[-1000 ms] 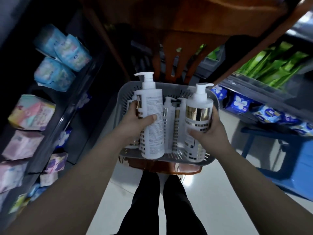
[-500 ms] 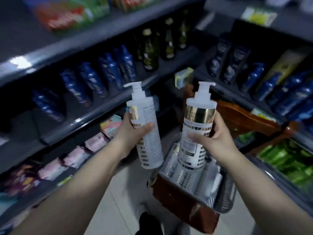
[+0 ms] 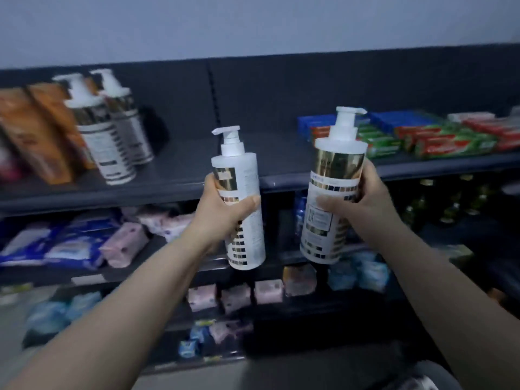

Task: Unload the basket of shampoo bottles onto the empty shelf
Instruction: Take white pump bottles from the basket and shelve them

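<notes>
My left hand (image 3: pixel 225 212) grips a white pump shampoo bottle (image 3: pixel 244 175) with a gold band, held upright in front of the dark top shelf (image 3: pixel 197 164). My right hand (image 3: pixel 363 201) holds a second, wider white and gold pump bottle (image 3: pixel 334 170), also upright, a little to the right. Both bottles hang in the air just before the shelf's front edge, below its bare middle stretch. Two matching pump bottles (image 3: pixel 107 128) stand on the same shelf at the left. Only a grey corner of the basket (image 3: pixel 430 375) shows at the bottom right.
Orange bottles (image 3: pixel 42 130) stand left of the shelved pump bottles. Stacked toothpaste boxes (image 3: pixel 422 133) fill the shelf's right end. Lower shelves hold blue and pink packs (image 3: pixel 84 243), small boxes and dark glass bottles (image 3: pixel 450 201) at the right.
Both bottles have been lifted out of the basket and raised. My view has swung up from the basket to the top shelf.
</notes>
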